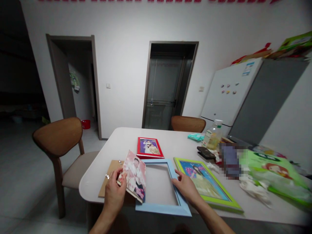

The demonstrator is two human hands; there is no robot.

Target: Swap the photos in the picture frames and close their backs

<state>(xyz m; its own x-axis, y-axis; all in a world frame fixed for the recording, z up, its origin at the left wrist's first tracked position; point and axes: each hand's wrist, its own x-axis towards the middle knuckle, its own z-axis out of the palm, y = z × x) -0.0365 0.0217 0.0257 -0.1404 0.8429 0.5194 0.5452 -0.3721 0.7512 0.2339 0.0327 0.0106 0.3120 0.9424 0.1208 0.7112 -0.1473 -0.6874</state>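
In the head view, a person seated or standing at a pale, round-cornered counter (pixel 122 141) handles a rectangular, pink-toned photo print (pixel 135 177) and a light-blue, open rectangular frame (pixel 162 209) at lower centre. The left hand (pixel 115 191) has its grip on the print's left edge, thumb and fingers pinching it at a tilt over the frame's left side; whether the two touch cannot be told. The right hand (pixel 186 186) has its grip on the frame's right bar, thumb at the inner edge. The frame's opening shows only the surface beneath. A flat brown board (pixel 110 172) with a small metal fitting lies at lower left, partly behind the left hand.

A red-framed photo (pixel 150 148) lies beyond, near the centre; a lime-green-framed photo (pixel 207 183) lies right of the blue frame.

The step in hand appears to be managing print and frame together, one hand to each. Any next move, by this pose, calls for a light hold on the print's edges, a level angle and a steady frame.
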